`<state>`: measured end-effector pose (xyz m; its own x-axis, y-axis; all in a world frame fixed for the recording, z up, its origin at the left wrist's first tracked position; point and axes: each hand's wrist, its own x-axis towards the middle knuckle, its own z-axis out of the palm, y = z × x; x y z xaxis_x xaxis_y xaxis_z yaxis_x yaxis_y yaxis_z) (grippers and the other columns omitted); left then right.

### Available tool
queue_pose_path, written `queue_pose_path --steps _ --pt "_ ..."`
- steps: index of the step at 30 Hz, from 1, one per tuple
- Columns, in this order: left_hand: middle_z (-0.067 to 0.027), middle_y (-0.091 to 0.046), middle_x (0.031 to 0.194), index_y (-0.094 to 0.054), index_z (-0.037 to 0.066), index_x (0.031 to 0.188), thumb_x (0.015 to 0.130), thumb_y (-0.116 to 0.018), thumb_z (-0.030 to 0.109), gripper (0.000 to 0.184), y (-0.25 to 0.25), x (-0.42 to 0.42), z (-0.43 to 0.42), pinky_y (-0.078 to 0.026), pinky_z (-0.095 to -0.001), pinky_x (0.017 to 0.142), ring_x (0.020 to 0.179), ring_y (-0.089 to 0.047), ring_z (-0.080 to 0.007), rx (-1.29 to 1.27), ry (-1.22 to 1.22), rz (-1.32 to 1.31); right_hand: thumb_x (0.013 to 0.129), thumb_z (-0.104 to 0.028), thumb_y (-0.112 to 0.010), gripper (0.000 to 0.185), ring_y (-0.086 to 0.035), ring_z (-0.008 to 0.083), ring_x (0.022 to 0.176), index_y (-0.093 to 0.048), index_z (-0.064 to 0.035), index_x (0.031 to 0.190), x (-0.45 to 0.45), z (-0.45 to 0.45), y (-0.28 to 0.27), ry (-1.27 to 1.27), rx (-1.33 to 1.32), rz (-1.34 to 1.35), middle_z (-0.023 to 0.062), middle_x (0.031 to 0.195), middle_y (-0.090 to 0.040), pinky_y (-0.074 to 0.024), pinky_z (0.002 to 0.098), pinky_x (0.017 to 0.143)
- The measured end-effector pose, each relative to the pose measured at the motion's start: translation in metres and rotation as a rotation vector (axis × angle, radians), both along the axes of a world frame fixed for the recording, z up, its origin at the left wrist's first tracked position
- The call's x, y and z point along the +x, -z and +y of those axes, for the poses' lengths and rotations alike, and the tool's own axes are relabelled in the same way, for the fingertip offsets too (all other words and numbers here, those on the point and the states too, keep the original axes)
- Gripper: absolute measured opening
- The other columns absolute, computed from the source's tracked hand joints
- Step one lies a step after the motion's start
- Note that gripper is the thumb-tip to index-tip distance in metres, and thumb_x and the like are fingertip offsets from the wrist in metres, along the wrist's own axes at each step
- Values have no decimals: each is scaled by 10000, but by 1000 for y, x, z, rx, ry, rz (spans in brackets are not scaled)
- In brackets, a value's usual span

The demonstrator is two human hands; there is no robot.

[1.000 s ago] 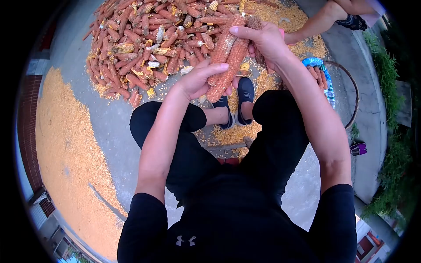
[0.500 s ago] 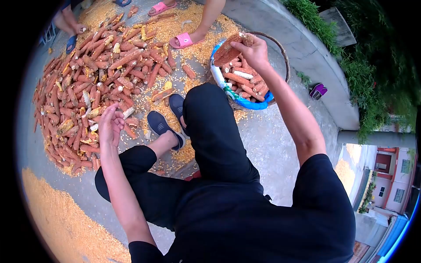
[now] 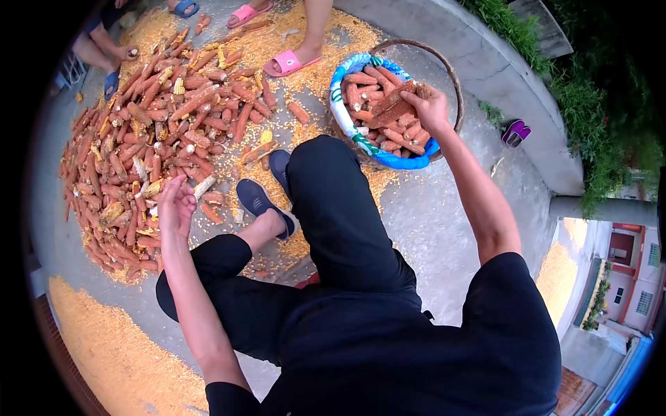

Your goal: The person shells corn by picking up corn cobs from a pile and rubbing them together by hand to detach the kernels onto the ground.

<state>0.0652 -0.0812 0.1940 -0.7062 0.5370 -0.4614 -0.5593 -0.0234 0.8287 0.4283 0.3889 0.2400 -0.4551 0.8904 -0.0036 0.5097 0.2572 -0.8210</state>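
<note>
Presently we're clasping corncobs [image 3: 393, 109] with closed right hand [image 3: 429, 109] over basket [image 3: 409, 163], one o'clock; left hand [image 3: 178, 206] hovering half-open, empty, nine o'clock.

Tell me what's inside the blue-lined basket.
The blue-lined basket holds a heap of mostly reddish corn cobs. The right hand grips more cobs, blocking part of the heap from view. Lower layers and the basket's bottom are covered.

Soft, even daylight; edges bow into black.
</note>
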Motion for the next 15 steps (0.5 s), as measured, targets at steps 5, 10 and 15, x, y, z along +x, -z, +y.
queue_pose_path --steps 5,10,15 --pt "-80 -660 760 -569 14 1208 1025 -558 194 257 5 -2 -3 -463 -245 469 581 -613 -141 -7 -11 -29 861 -194 -802 369 -647 151 542 -636 24 1108 13 -6 77 181 -464 71 85 723 -689 -508 299 446" --pt "-87 -669 766 -587 27 1182 1013 -569 197 241 17 -7 -13 -460 -248 468 578 -620 -148 -43 -26 -53 892 -181 -741 187 -575 170 455 -621 -37 889 68 8 131 177 -476 -258 48 636 -601 -463 329 394" --pt "-66 -650 775 -586 74 1156 965 -632 205 236 44 1 -10 -462 -268 498 601 -607 -146 -228 -143 -77 903 -231 -717 316 -660 158 565 -706 -9 1128 96 53 118 -10 -177 -341 84 809 -700 -495 297 456"
